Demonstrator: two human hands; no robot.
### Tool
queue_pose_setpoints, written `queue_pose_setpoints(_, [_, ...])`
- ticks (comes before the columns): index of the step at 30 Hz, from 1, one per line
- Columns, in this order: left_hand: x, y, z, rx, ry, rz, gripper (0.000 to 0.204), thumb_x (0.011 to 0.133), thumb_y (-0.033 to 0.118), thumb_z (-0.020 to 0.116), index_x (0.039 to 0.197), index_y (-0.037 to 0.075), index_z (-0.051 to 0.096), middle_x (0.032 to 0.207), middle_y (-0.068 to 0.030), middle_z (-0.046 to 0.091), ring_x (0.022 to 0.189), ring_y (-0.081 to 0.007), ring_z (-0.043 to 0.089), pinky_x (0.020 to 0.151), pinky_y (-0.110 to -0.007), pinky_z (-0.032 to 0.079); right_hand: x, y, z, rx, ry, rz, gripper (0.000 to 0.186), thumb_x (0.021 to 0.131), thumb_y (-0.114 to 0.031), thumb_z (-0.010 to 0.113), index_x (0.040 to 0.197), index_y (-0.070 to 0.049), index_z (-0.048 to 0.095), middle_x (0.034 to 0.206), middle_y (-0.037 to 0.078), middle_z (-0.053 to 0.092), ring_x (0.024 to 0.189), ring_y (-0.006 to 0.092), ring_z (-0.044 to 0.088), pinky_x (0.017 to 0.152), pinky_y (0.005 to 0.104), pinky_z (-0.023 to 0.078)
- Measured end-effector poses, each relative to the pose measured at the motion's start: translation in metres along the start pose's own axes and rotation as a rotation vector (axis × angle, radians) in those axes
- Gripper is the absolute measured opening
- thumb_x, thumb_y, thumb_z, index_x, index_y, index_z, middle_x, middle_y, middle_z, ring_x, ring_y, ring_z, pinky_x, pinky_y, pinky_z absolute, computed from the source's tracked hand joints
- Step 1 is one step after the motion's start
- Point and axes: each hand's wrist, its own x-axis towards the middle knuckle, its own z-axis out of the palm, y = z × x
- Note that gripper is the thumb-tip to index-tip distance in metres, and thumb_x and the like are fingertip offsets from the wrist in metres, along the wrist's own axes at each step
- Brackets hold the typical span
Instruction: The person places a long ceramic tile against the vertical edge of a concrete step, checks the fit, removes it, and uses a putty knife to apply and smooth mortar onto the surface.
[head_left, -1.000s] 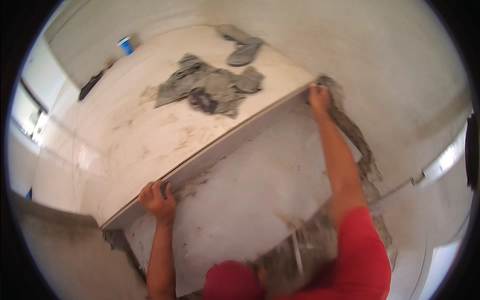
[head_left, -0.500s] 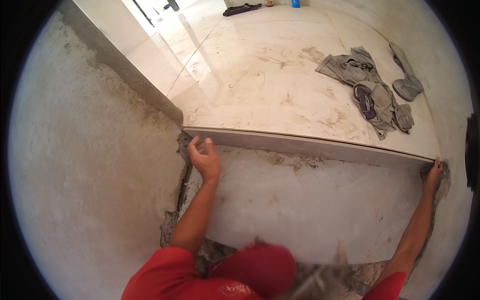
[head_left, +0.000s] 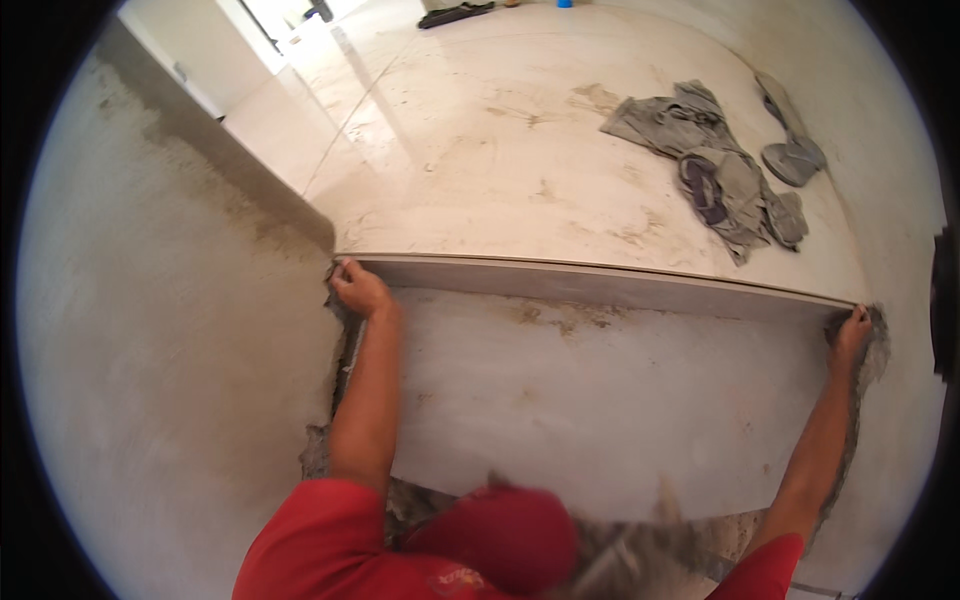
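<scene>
A long, narrow tile strip (head_left: 600,290) stands on edge across the front of the light tiled floor, spanning from wall to wall. At its left end my left hand (head_left: 362,288) is closed, with thumb and fingers pinching the upper corner. The opposite end is gripped by my right hand (head_left: 851,332), its fingertips at the top edge by the wall; the palm side is partly hidden. Below the strip lies a wide, flat grey slab (head_left: 600,400), with brown dirt scattered along its back edge.
Rough plaster walls (head_left: 200,330) flank both sides, with broken edges beside the slab. On the upper floor (head_left: 480,190) lie a crumpled grey garment (head_left: 735,180) and a grey, long-shafted object (head_left: 795,155) by the right wall. A dark item (head_left: 455,15) lies far back.
My left hand has gone from loosely spread fingers in front of the strip to pinching its left corner. The right hand stays at the right end. The whole view has shifted slightly.
</scene>
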Motion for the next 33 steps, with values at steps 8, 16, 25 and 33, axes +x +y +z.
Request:
queue_pose_setpoints(8, [0.013,-0.015,0.009,-0.095,0.065,-0.050,0.046,0.099,0.033,0.063,0.118,-0.009,0.064,0.120,-0.0234,0.068,0.102,-0.0338,0.066,0.091,-0.046,0.050,-0.033,-0.017,0.009,-0.032,0.061,0.036,0.070,0.110,-0.049,0.043,0.156,0.004,0.037,0.154,0.026,0.047,0.140,0.0406,0.050,0.115,0.0490,0.041])
queue_pose_setpoints(16, [-0.006,-0.022,0.008,-0.287,0.012,0.008,0.048,0.094,0.018,0.069,0.125,-0.015,0.055,0.124,-0.0278,0.063,0.110,-0.0383,0.066,0.102,-0.047,0.051,-0.026,-0.017,-0.012,0.082,0.010,0.011,0.082,0.107,-0.047,0.055,0.162,0.002,0.019,0.162,0.026,0.034,0.139,0.0425,0.050,0.111,0.0595,0.045])
queue_pose_setpoints(25, [-0.031,-0.013,0.028,-0.456,-0.025,-0.209,0.045,0.092,0.013,0.058,0.131,-0.009,0.049,0.129,-0.0252,0.061,0.110,-0.0361,0.064,0.099,-0.047,0.052,-0.041,-0.050,-0.029,-0.393,0.172,-0.217,0.075,0.100,-0.029,0.066,0.157,0.005,0.030,0.160,0.029,0.036,0.142,0.0439,0.046,0.117,0.0538,0.040])
queue_pose_setpoints(33, [0.014,-0.049,0.003,-0.359,0.042,-0.069,0.041,0.090,0.013,0.059,0.122,-0.012,0.056,0.119,-0.0252,0.062,0.107,-0.0336,0.061,0.097,-0.044,0.049,-0.313,-0.147,0.027,-0.422,-0.399,-1.368,0.054,0.088,-0.048,0.080,0.120,-0.007,0.067,0.121,0.010,0.063,0.119,0.0301,0.058,0.111,0.0566,0.037])
